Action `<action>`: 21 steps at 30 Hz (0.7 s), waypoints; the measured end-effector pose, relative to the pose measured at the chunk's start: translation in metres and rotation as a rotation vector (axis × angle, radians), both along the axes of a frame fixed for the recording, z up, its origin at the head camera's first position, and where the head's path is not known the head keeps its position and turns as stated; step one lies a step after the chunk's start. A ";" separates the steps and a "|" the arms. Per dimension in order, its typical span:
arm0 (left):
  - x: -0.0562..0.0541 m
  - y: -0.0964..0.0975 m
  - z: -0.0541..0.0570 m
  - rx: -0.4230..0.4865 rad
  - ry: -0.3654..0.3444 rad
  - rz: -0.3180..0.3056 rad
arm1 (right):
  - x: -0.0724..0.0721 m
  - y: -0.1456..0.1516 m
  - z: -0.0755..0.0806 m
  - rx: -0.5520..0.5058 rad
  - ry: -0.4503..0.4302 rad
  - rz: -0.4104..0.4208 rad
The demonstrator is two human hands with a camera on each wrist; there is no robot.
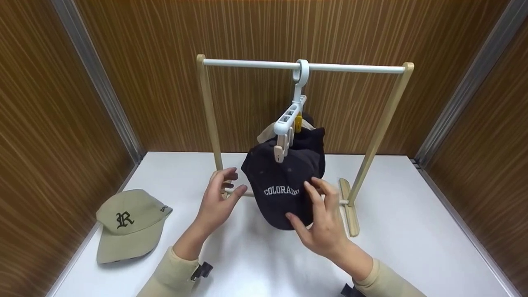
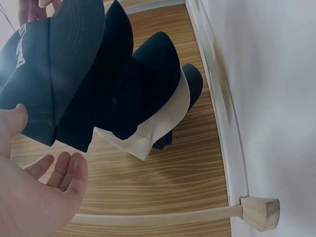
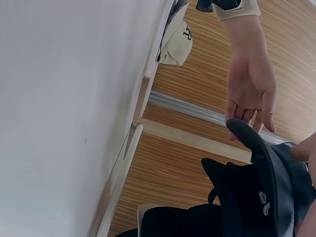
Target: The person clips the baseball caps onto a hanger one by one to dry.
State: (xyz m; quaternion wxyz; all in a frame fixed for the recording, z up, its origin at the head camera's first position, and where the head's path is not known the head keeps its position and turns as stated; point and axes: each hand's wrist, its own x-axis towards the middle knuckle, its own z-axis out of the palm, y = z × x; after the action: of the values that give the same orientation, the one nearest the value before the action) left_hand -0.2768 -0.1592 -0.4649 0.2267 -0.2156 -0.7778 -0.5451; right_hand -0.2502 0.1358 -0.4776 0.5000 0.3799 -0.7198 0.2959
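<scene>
A dark cap [image 1: 274,175] with white COLORADO lettering hangs by a pale clip [image 1: 279,152] from the front end of a white clip hanger [image 1: 287,117]. On the lettered front, towards its right side, my right hand [image 1: 328,225] rests fingertips and thumb, the thumb lower on the brim. My left hand [image 1: 216,202] is beside the cap's left edge, fingers spread and gently bent, holding nothing. Behind the front cap, the left wrist view shows more dark caps [image 2: 155,74] and a cream cap [image 2: 173,111] in a row.
The hanger hooks over the white bar [image 1: 354,68] of a wooden-legged rack [image 1: 379,128]. A khaki cap [image 1: 132,218] with a black R lies on the white table [image 1: 404,247] at left. Wood-grain panels [image 1: 165,90] enclose the back and sides.
</scene>
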 end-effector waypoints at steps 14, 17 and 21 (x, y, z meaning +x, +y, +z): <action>-0.002 -0.025 -0.002 -0.061 -0.005 0.107 | 0.007 -0.019 -0.001 0.058 0.035 0.059; -0.003 -0.031 -0.002 -0.072 0.004 0.123 | 0.008 -0.024 0.000 0.068 0.022 0.065; -0.005 -0.039 -0.001 -0.073 0.008 0.144 | 0.008 -0.031 0.001 0.072 0.015 0.070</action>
State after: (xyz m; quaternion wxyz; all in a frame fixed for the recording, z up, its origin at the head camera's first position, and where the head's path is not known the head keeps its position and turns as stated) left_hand -0.2814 -0.1986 -0.4655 0.2604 -0.1696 -0.8098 -0.4976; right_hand -0.2420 0.1048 -0.4763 0.4807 0.4250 -0.7125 0.2841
